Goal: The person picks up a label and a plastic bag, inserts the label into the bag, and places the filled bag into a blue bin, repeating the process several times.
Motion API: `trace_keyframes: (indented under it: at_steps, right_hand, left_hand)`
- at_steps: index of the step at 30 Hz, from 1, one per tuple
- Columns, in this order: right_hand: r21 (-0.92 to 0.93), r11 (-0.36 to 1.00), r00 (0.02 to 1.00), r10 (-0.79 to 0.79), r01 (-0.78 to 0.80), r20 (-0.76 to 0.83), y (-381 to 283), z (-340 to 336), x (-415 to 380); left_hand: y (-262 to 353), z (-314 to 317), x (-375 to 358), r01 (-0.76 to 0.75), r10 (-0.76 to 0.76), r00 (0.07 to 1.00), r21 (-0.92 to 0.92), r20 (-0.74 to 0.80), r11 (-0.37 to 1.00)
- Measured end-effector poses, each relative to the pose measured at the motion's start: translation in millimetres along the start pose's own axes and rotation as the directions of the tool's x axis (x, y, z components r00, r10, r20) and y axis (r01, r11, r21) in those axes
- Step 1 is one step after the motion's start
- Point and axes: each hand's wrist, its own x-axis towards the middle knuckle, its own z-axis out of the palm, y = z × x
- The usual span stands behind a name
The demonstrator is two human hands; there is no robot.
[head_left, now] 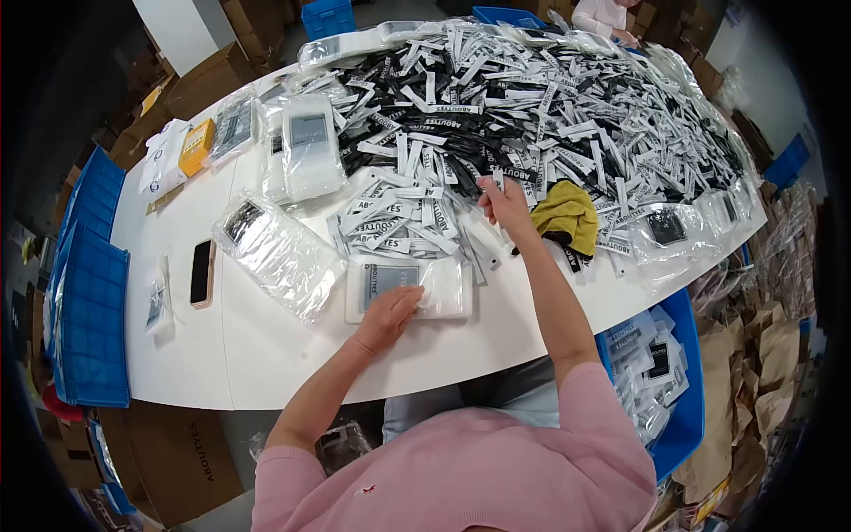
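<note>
A stack of clear bags with a grey printed panel (452, 293) lies at the front of the white table. My left hand (390, 315) rests on this stack, its fingers closed at the top bag's edge. Further up and to the right, my right hand (505, 206) pinches a white printed strip (498, 180) beside the large heap of black and white strips (461, 115). A smaller pile of white strips (390, 217) lies just behind the bag stack. To the right of my right hand is a crumpled yellow-green cloth (567, 215).
A plastic-wrapped bundle (279, 257) and a phone (202, 273) lie on the left. More bag stacks (310, 146) and a yellow box (196, 148) sit behind. A blue bin (687, 381) of filled bags stands at the right. Another person (603, 18) is at the far side.
</note>
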Motion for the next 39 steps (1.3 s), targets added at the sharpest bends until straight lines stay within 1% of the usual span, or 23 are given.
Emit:
trace_keyframes:
  at_steps: [2,3,4,5,7,9,11,12,14,18,19,20,22,24,25,28,29,30,32,35,36,38,39]
  right_hand:
    - [-0.086,0.996,0.995,0.0,-0.009,-0.103,-5.8,3.9,30.3]
    - [-0.391,0.891,0.939,-0.309,0.231,-0.15,10.5,4.8,50.9]
    - [-0.661,0.641,0.803,-0.588,0.391,-0.095,10.9,7.9,58.3]
    - [-0.717,0.662,0.943,-0.332,0.218,-0.02,11.4,8.4,63.7]
    - [-0.839,0.508,0.977,-0.17,0.196,0.126,24.2,10.0,70.8]
    - [-0.828,0.492,0.958,-0.219,0.271,0.183,27.3,4.2,71.5]
    - [-0.632,0.771,0.993,0.005,0.073,0.121,5.8,-2.4,49.8]
    - [-0.38,0.913,0.975,0.198,-0.146,0.102,-0.8,-7.1,41.5]
    - [-0.088,0.958,0.948,0.282,-0.272,0.144,-4.9,-21.1,27.5]
    - [-0.02,0.941,0.93,0.338,-0.339,0.148,-10.7,-32.6,-9.0]
    - [-0.257,0.924,0.932,0.328,-0.283,0.152,-24.2,-30.2,-21.1]
    - [-0.259,0.922,0.93,0.333,-0.286,0.156,-17.2,-26.9,-27.8]
    - [-0.621,0.777,0.985,0.007,0.103,0.172,-1.0,-19.4,-41.6]
    - [-0.657,0.726,0.968,-0.045,0.201,0.246,2.8,-17.1,-48.0]
    - [-0.672,0.725,0.98,-0.019,0.15,0.198,1.0,-15.4,-49.9]
    - [-0.574,0.818,0.997,0.07,-0.04,0.03,-10.4,-12.2,-54.6]
    - [-0.543,0.827,0.988,-0.153,0.144,0.029,9.3,-16.5,-49.3]
    - [-0.543,0.827,0.988,-0.155,0.145,0.028,5.6,-19.0,-50.7]
    - [-0.264,0.959,0.989,0.125,-0.102,0.072,-1.6,-23.9,-55.2]
    - [0.175,0.984,1.0,-0.018,0.021,-0.019,-8.6,-12.1,-83.6]
    - [0.198,0.979,0.998,-0.054,0.049,0.023,-9.9,-10.6,-95.6]
    - [0.111,0.988,0.986,-0.095,0.111,-0.133,11.8,2.5,-122.3]
    - [-0.092,0.962,0.951,-0.269,0.257,-0.154,9.5,11.9,-136.6]
  left_hand:
    - [2.1,-1.5,0.6,-0.038,0.038,0.999,0.021,-0.014,0.999]
    - [3.2,-1.9,1.6,-0.039,0.039,0.999,0.021,-0.015,0.999]
    - [4.9,-2.1,1.7,-0.029,0.03,0.999,0.027,-0.012,0.999]
    - [6.4,-1.6,1.6,-0.019,0.019,1.0,0.033,-0.01,0.999]
    - [6.0,0.1,1.4,-0.017,0.018,1.0,0.043,-0.019,0.999]
    - [4.7,-0.5,1.2,-0.013,0.014,1.0,0.057,-0.025,0.998]
    - [5.0,-0.5,1.2,0.004,-0.004,1.0,0.041,-0.012,0.999]
    - [4.7,0.6,1.4,0.005,-0.005,1.0,0.035,-0.011,0.999]
    - [3.3,2.5,1.0,0.014,-0.012,0.999,0.03,-0.045,0.999]
    - [0.7,5.1,-0.8,0.017,-0.014,0.998,0.053,-0.058,0.998]
    - [-0.8,5.7,-1.5,0.002,0.001,0.999,0.065,-0.048,0.998]
    - [-1.4,6.5,-1.9,-0.012,0.015,0.999,0.075,-0.036,0.997]
    - [3.0,4.3,0.4,-0.003,0.006,0.999,0.081,-0.036,0.997]
    - [4.6,4.0,2.0,-0.004,0.007,0.999,0.089,-0.036,0.996]
    - [4.5,4.2,2.0,-0.001,0.004,0.999,0.089,-0.037,0.996]
    - [2.4,4.5,1.2,-0.005,0.008,0.999,0.093,-0.041,0.996]
    - [1.7,5.1,0.6,-0.012,0.016,0.999,0.094,-0.045,0.995]
    - [0.8,5.8,0.1,-0.014,0.018,0.999,0.095,-0.045,0.995]
    - [-0.3,6.7,-1.1,0.007,-0.003,0.998,0.078,-0.059,0.997]
    - [3.9,4.3,1.3,0.058,-0.054,0.995,0.038,-0.081,0.998]
    - [4.3,4.9,1.5,0.057,-0.054,0.995,0.035,-0.079,0.998]
    - [3.8,4.7,1.4,0.062,-0.058,0.994,0.037,-0.092,0.997]
    - [2.3,5.2,0.7,0.061,-0.058,0.994,0.037,-0.089,0.997]
